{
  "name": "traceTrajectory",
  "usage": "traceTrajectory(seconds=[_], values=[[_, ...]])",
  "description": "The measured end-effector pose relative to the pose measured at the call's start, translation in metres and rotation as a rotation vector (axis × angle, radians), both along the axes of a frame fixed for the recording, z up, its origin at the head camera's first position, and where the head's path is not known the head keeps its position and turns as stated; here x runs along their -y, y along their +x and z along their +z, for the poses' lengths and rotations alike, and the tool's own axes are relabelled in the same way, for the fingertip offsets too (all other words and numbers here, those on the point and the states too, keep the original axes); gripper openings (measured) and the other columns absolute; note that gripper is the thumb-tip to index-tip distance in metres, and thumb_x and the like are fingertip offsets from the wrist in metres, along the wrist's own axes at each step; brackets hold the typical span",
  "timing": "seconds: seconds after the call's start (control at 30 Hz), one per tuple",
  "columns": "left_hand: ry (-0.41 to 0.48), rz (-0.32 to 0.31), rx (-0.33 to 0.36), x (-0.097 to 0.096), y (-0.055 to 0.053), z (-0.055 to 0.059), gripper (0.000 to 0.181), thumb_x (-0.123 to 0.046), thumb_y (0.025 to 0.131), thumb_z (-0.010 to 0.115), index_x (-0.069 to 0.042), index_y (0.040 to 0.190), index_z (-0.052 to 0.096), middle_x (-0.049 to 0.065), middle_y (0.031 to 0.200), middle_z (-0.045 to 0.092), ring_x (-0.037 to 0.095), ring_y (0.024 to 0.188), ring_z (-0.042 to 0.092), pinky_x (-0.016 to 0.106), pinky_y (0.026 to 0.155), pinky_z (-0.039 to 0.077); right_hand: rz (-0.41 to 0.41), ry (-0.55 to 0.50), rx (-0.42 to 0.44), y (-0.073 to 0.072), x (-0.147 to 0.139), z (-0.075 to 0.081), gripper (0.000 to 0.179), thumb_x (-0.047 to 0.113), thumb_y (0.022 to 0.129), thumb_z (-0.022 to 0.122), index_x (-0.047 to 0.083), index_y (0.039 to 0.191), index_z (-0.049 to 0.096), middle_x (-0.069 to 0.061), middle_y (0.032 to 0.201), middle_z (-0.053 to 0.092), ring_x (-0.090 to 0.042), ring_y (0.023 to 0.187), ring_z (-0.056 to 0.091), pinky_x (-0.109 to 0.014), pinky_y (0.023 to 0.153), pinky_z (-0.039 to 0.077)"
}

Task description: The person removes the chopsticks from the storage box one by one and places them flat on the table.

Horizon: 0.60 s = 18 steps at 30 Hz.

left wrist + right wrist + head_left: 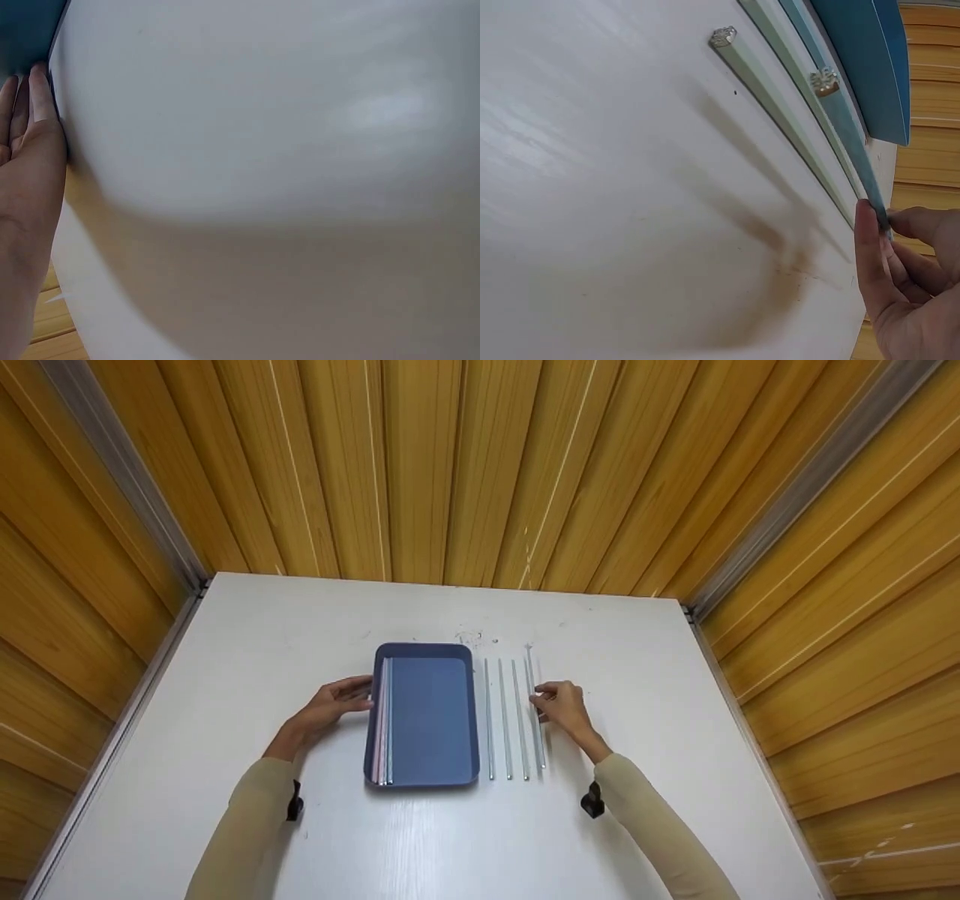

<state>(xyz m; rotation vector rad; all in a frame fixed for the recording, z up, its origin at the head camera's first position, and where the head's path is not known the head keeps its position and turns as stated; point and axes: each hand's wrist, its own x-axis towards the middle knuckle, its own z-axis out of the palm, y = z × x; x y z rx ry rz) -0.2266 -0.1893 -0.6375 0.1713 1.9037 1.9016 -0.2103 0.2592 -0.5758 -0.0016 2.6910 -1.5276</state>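
Right hand (561, 708): pinching one pale strip (847, 135)

Strip looks lifted. Three flat strips (505, 720) just left of grip; beyond, blue tray (431, 720), left hand (330, 706) touching its far side. Likely mid-pickup; next move calls for clearing neighbours.

Left hand (332, 706) outstretched, right hand (563, 707) pinching (slightly raised), forearms (244, 832) angled inward

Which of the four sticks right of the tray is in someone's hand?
The stick farthest from the tray: the right hand pinches it, while the other three lie untouched on the table.
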Motion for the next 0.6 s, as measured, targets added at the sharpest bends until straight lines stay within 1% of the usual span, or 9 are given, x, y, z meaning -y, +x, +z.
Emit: traceTrajectory(seconds=[0.1, 0.2, 0.3, 0.43, 0.5, 0.53, 0.6], values=[[0.010, -0.007, -0.002, 0.000, -0.001, 0.002, 0.069, -0.009, 0.094, 0.074, 0.001, 0.154, 0.041, 0.022, 0.160, 0.041, 0.036, 0.152, 0.036, 0.024, 0.116, 0.044, -0.003, -0.009, -0.012, 0.001, -0.001, -0.006, 0.025, -0.005, 0.090, 0.069, -0.017, 0.112, 0.069, -0.026, 0.084, 0.073, -0.037, 0.066, 0.075, -0.035, 0.057, 0.064], [0.016, -0.005, 0.000, 0.000, 0.000, 0.002, 0.070, -0.009, 0.093, 0.074, 0.001, 0.154, 0.041, 0.022, 0.160, 0.041, 0.036, 0.152, 0.036, 0.021, 0.112, 0.047, -0.003, 0.016, -0.016, 0.003, -0.001, -0.011, 0.025, -0.004, 0.090, 0.071, -0.017, 0.111, 0.070, -0.024, 0.084, 0.073, -0.032, 0.063, 0.074, -0.035, 0.057, 0.064], [0.013, 0.011, 0.008, -0.001, 0.000, 0.002, 0.069, -0.009, 0.093, 0.075, 0.000, 0.153, 0.043, 0.021, 0.159, 0.043, 0.034, 0.151, 0.038, 0.024, 0.114, 0.045, -0.010, 0.034, -0.012, 0.005, -0.002, -0.014, 0.024, -0.003, 0.090, 0.071, -0.016, 0.110, 0.071, -0.023, 0.083, 0.073, -0.028, 0.063, 0.074, -0.032, 0.056, 0.064], [0.008, 0.018, 0.015, -0.001, 0.000, 0.002, 0.068, -0.009, 0.093, 0.075, -0.001, 0.153, 0.044, 0.019, 0.158, 0.045, 0.032, 0.150, 0.040, 0.033, 0.122, 0.038, -0.022, 0.055, -0.019, 0.006, -0.003, -0.019, 0.022, -0.003, 0.089, 0.072, -0.015, 0.106, 0.072, -0.023, 0.082, 0.074, -0.025, 0.061, 0.073, -0.026, 0.052, 0.061], [0.012, 0.018, 0.017, -0.002, 0.000, 0.003, 0.068, -0.009, 0.093, 0.075, -0.001, 0.153, 0.044, 0.020, 0.159, 0.045, 0.032, 0.150, 0.040, 0.036, 0.124, 0.036, -0.030, 0.085, -0.031, 0.006, -0.004, -0.021, 0.021, -0.002, 0.088, 0.073, -0.014, 0.104, 0.073, -0.022, 0.081, 0.074, -0.020, 0.061, 0.071, -0.022, 0.051, 0.058], [0.012, 0.014, 0.011, -0.002, 0.000, 0.003, 0.068, -0.008, 0.093, 0.074, 0.000, 0.153, 0.043, 0.021, 0.159, 0.044, 0.033, 0.150, 0.040, 0.037, 0.124, 0.036, -0.033, 0.099, -0.037, 0.006, -0.005, -0.022, 0.020, -0.001, 0.088, 0.073, -0.013, 0.104, 0.074, -0.021, 0.081, 0.075, -0.017, 0.061, 0.070, -0.020, 0.051, 0.056], [0.016, 0.016, 0.014, -0.002, 0.000, 0.003, 0.069, -0.007, 0.093, 0.074, 0.000, 0.153, 0.043, 0.021, 0.159, 0.044, 0.033, 0.151, 0.039, 0.035, 0.123, 0.037, -0.040, 0.122, -0.052, 0.007, -0.008, -0.024, 0.020, 0.000, 0.087, 0.074, -0.012, 0.103, 0.075, -0.020, 0.080, 0.075, -0.013, 0.061, 0.067, -0.017, 0.052, 0.053]])
